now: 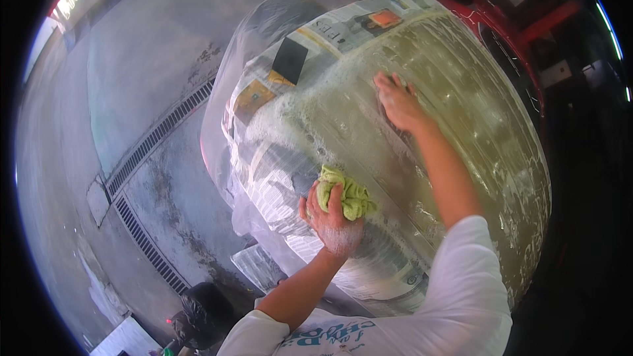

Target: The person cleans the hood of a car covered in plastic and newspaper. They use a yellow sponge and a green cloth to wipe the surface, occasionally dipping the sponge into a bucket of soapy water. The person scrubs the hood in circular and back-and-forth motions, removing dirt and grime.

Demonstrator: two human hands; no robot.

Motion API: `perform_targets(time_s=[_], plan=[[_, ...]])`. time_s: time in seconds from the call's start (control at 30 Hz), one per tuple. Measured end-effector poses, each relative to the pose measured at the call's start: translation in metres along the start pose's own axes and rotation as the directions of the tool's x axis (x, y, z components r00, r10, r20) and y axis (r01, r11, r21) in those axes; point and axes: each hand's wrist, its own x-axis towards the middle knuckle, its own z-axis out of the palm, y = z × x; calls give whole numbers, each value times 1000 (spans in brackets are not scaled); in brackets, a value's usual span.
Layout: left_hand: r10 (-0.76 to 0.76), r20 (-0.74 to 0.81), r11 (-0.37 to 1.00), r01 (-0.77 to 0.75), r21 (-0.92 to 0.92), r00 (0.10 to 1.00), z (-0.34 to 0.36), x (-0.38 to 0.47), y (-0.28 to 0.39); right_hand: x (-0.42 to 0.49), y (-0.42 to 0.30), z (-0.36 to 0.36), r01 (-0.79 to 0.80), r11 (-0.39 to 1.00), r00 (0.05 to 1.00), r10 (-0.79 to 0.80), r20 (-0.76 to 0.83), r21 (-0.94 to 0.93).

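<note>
A large rounded vehicle panel [445, 84], wet and streaked with whitish suds, lies before me. Soapy newspaper masking [316, 34] and clear plastic sheeting [222, 104] cover its left side. My left hand [334, 217] grips a crumpled yellow-green cloth [350, 193] over the foamy newspaper edge. Suds coat that wrist. Farther up the panel, my right hand [398, 104] rests on the wet surface, fingers bent. Something flat and dark may be beneath its palm; I cannot tell whether it holds it.
Slotted floor drains [158, 133] cross the wet concrete at left. A black plastic-wrapped object [203, 314] stands at lower left, near a loose sheet [254, 267]. Beyond the panel, a red car [514, 44] is at upper right.
</note>
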Motion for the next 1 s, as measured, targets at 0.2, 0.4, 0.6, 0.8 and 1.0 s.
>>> perform_targets(time_s=[0.2,0.4,0.6,0.8,1.0], plan=[[40,6,999,-40,-22,999,1,5,5,32,-2,-17,-31,995,998,26,-55,-97],[26,-7,1000,-26,10,1000,2,4,2,-5,-3,1,77,997,996,-78,-39,-29],[58,-24,998,-57,8,998,1,1,4,11,-8,-9,68,997,997,-69,-24,-46],[60,-1,998,-60,10,998,0,4,7,5,-5,-3,85,996,996,-84,-42,23],[46,-11,999,-46,22,999,-2,6,4,-92,18,-6,139,989,989,-137,55,-40]])
